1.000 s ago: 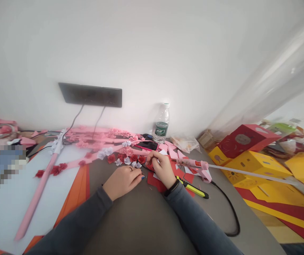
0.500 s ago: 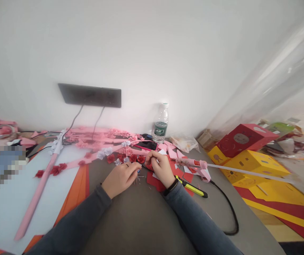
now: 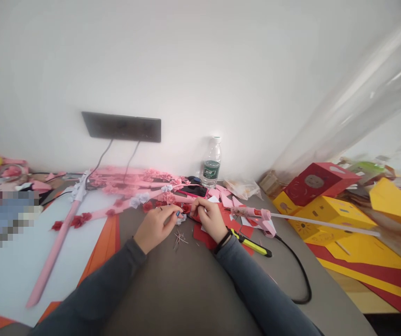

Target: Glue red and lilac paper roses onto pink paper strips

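My left hand [image 3: 154, 227] is closed in a pinch over the grey table, with a small spot of blue at its fingertips. Whatever the pinch holds is too small to name. Close by on its right, my right hand [image 3: 210, 223] has its fingers curled in, and their tips are hidden. Below the hands lies a little heap of thin sticks or strips [image 3: 180, 240]. Red paper pieces [image 3: 203, 237] spread under and beside my right hand. Just beyond the hands are red paper roses [image 3: 147, 206] and white paper flowers [image 3: 139, 200].
A yellow utility knife [image 3: 256, 246] and a pink glue gun [image 3: 266, 226] with a long white stick and black cable lie at right. Behind stand a water bottle [image 3: 212, 163] and a phone [image 3: 195, 191]. Yellow box [image 3: 329, 219] far right; pink tube [image 3: 55, 252] on white board left.
My left hand has drawn slightly left and up, uncovering more of the thin-strip heap. My right hand stays nearly in place. At far right a yellow sheet has come into view.
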`<state>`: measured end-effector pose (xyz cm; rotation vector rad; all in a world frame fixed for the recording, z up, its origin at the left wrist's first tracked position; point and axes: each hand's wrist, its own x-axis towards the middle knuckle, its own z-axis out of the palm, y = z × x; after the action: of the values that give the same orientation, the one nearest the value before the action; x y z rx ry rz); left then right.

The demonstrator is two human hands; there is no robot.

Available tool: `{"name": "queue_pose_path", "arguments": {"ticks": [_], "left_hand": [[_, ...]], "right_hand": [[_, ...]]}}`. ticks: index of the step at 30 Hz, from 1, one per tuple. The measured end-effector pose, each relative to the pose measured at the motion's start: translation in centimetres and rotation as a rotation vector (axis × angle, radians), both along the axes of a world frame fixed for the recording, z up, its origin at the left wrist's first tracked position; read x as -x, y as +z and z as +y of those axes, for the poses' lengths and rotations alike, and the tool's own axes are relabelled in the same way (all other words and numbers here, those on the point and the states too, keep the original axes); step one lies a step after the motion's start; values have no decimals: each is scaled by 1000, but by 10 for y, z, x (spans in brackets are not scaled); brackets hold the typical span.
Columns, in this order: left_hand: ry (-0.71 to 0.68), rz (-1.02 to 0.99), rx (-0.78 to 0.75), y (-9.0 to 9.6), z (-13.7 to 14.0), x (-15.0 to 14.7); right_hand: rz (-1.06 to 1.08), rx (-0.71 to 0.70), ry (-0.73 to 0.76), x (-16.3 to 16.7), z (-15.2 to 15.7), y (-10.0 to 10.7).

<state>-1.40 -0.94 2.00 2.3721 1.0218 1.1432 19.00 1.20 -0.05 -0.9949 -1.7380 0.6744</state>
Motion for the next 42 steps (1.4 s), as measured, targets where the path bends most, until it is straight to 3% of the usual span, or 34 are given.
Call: {"name": "queue_pose_path", "arguments": {"ticks": [6, 10, 13, 15, 19, 22, 27, 34, 37, 42], "left_hand": [[169, 40, 204, 43, 7, 17], [120, 249, 299, 52, 4, 39], [125, 459, 305, 35, -7, 51], [126, 491, 273, 19, -16, 53], [143, 343, 228, -7, -28, 49], [149, 216, 210, -19, -29, 44], [235, 144, 11, -32, -24, 46], [290, 227, -68, -51, -15, 56], [294, 268, -97, -61, -15, 53], [267, 289, -121, -63, -14, 47]], "right_hand": [[-53, -43, 8, 1, 0, 0], [-85, -84, -4, 5, -4, 9], [-131, -102, 24, 10, -9, 15], [-210, -99, 44, 13, -14, 14], [-395, -67, -19, 18, -29, -4], [-361, -86, -30, 23, -44, -19], [-194, -107, 25, 25, -56, -24], [-295, -86, -282, 19, -39, -44], [-341, -106, -254, 30, -37, -49], [-233, -160, -217, 42, -38, -35]]}}
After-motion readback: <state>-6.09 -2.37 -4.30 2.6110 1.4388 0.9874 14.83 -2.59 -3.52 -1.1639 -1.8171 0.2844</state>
